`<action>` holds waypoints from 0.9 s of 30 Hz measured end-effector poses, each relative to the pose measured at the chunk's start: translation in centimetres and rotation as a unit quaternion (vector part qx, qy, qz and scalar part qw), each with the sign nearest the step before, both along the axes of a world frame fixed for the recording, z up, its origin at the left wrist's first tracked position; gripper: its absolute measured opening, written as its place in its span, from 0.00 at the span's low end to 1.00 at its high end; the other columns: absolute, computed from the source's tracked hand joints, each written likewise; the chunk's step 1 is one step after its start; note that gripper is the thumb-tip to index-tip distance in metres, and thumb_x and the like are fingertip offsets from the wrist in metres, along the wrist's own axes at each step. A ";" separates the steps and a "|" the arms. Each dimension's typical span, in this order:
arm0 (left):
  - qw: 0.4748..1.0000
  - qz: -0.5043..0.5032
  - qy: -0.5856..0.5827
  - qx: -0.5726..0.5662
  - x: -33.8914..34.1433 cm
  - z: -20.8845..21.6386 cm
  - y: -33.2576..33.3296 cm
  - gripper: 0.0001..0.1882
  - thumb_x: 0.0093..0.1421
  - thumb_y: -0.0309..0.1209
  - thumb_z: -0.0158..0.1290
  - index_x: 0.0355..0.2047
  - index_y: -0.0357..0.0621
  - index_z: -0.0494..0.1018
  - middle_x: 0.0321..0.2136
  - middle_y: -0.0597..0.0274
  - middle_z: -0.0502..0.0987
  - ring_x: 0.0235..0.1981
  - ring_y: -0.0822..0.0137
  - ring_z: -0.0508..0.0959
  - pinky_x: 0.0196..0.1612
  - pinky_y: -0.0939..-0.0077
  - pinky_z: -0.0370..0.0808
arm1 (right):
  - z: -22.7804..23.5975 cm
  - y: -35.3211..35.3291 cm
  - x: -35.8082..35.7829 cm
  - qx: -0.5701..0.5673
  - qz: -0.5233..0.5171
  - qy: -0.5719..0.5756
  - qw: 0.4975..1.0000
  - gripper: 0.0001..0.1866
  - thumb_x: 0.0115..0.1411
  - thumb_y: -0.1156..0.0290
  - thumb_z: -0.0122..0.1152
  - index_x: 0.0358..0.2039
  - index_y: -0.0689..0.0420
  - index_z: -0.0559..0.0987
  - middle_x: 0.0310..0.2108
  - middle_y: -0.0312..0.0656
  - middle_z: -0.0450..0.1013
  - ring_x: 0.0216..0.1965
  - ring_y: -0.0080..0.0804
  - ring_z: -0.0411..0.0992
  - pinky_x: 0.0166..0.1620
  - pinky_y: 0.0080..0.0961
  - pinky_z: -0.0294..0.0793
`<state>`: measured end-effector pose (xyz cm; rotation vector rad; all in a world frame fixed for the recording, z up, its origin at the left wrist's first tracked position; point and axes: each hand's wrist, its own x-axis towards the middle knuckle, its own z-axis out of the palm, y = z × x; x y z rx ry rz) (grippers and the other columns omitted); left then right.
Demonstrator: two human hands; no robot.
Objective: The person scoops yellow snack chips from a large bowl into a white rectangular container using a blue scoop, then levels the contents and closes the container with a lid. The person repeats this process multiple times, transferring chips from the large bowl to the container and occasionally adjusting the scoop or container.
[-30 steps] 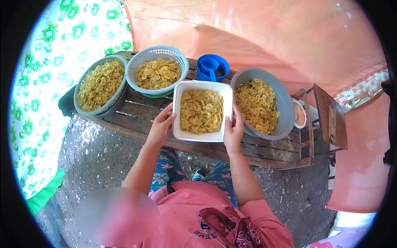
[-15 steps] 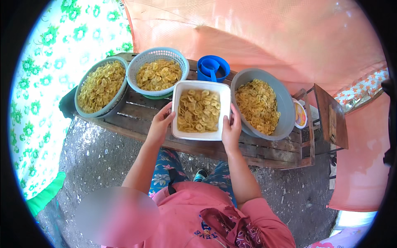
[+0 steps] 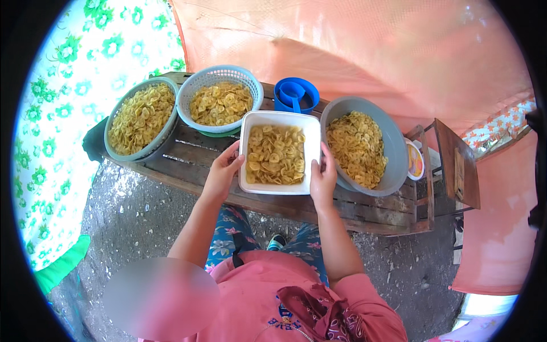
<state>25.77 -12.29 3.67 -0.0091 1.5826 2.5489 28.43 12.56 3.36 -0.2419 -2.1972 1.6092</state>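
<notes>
Holding a white tub [image 3: 279, 189] of chips [image 3: 276, 154] above the surface [image 3: 199, 157], between colander [image 3: 228, 73] and grey basin [image 3: 396, 154] as seen from overhead, the person's left hand [image 3: 221, 172] and right hand [image 3: 323, 181] at opposite sides, each grip pinching a wall of the tub, blue pail [image 3: 313, 91] beyond.

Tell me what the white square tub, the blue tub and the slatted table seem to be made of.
White square tub: probably plastic, smooth and lightly glossy, judging by its rounded corners and even, moulded-looking rim.
Blue tub: likely plastic too; the colour is uniform and the walls look smooth.
Slatted table: wood, apparently worn; its brown planks are unevenly darkened. Any varnish is hard to tell.
</notes>
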 end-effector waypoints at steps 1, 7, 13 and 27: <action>1.000 0.008 -0.014 0.000 0.2 0.2 0.0 0.23 0.64 0.29 0.51 0.59 0.36 0.64 0.38 0.67 0.75 0.37 0.77 0.74 0.45 0.81 0.71 | -0.1 -0.1 0.2 0.012 0.005 0.088 0.996 0.25 0.58 0.83 0.51 0.58 0.62 0.67 0.42 0.44 0.72 0.38 0.27 0.70 0.44 0.24 0.70; 1.000 -0.001 -0.012 -0.019 0.6 0.1 0.0 0.24 0.64 0.28 0.52 0.59 0.36 0.64 0.40 0.67 0.75 0.41 0.77 0.73 0.48 0.80 0.69 | -0.7 -0.2 0.1 0.042 0.013 0.072 0.996 0.26 0.59 0.82 0.52 0.60 0.58 0.66 0.36 0.37 0.71 0.34 0.20 0.67 0.39 0.20 0.68; 0.998 -0.036 -0.045 -0.013 0.5 -0.4 0.1 0.26 0.63 0.27 0.53 0.61 0.36 0.62 0.46 0.65 0.74 0.45 0.76 0.72 0.50 0.80 0.68 | -0.5 0.1 0.6 0.076 0.023 -0.048 0.996 0.26 0.60 0.83 0.51 0.60 0.62 0.64 0.37 0.38 0.71 0.36 0.22 0.68 0.41 0.20 0.69; 0.998 -0.048 0.014 -0.048 0.7 -0.6 0.1 0.23 0.63 0.25 0.51 0.59 0.37 0.65 0.42 0.68 0.73 0.43 0.78 0.71 0.48 0.81 0.69 | -0.2 0.4 1.0 0.040 0.000 0.005 0.999 0.25 0.59 0.84 0.53 0.58 0.60 0.68 0.35 0.36 0.70 0.33 0.18 0.65 0.38 0.17 0.67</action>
